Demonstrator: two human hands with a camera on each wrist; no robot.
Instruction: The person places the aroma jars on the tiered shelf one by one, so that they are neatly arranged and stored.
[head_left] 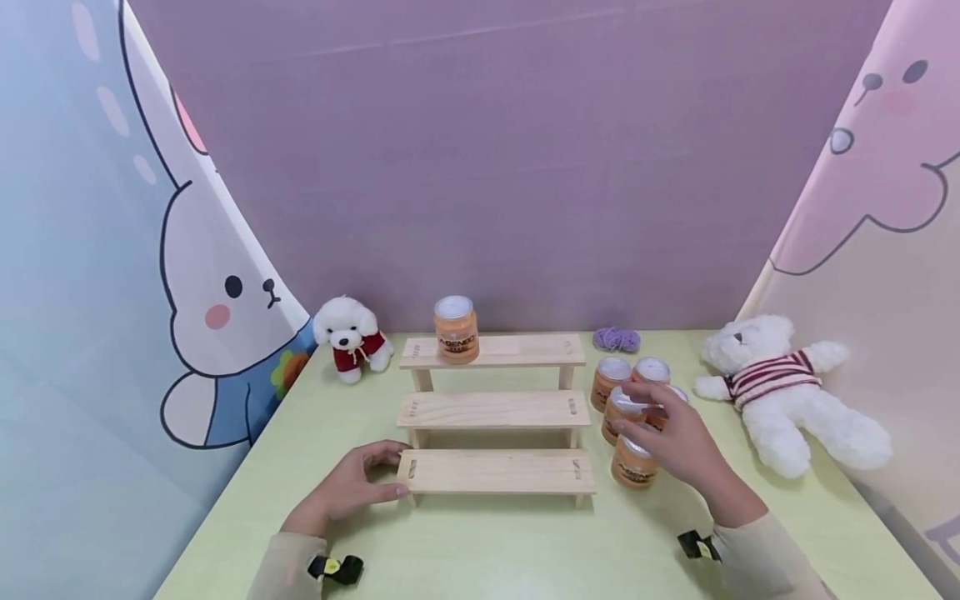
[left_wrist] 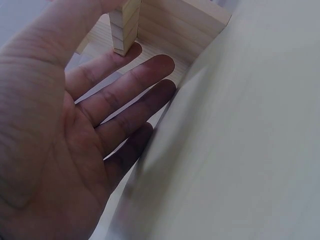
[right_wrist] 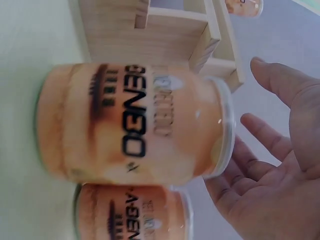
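Orange plastic jars with white lids fill the lower right of the head view, and the right hand [head_left: 678,446] hovers over the nearest jar [head_left: 633,465] with fingers spread and loose, gripping nothing; the right wrist view shows the palm open beside the jar's lid. Left hand [head_left: 352,487] lies flat, fingers straight, touching the left end of the pale wooden three-step shelf [head_left: 495,410] at centre frame. By my judgement the reach for a jar is under way, and closing the fingers round its body comes next. One orange jar [head_left: 456,329] already stands on the top step. The other jars [head_left: 626,379] cluster just right of the shelf; their contents stay hidden behind closed lids.
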